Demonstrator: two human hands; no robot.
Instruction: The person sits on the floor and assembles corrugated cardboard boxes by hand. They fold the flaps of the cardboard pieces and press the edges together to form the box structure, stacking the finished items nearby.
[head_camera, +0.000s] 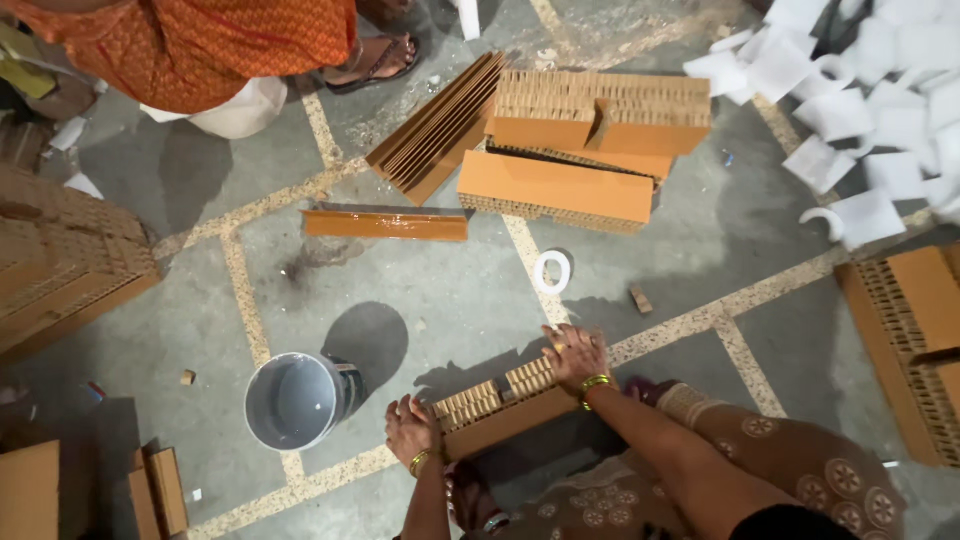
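Covering the upper middle of the grey floor (420, 300), the biggest finished-looking work is a pile of brown honeycomb cardboard blocks (590, 130) with a fan of flat strips (435, 125) leaning against it, and more such blocks lie at the left edge (60, 260) and the right edge (915, 340); by that showing a good share of blocks seems already made, though how many are left I cannot tell. A heap of white paper pieces (870, 90) fills the top right corner. Another person in an orange garment (200, 40) sits at the top left, apart from the work. Next in size, the grey bucket (298, 400) stands near the left hand; its inside looks grey and smooth, and whether it holds liquid I cannot tell. The honeycomb block in hand (500, 405) lies on the floor just before the person's knees. The right hand (575, 355) lies flat, pressing down on its far end, fingers spread, not gripping. The left hand (410, 430) rests open against its near end. A single loose strip (385, 225) lies apart, and a small white tape ring (551, 271) sits beyond the block.
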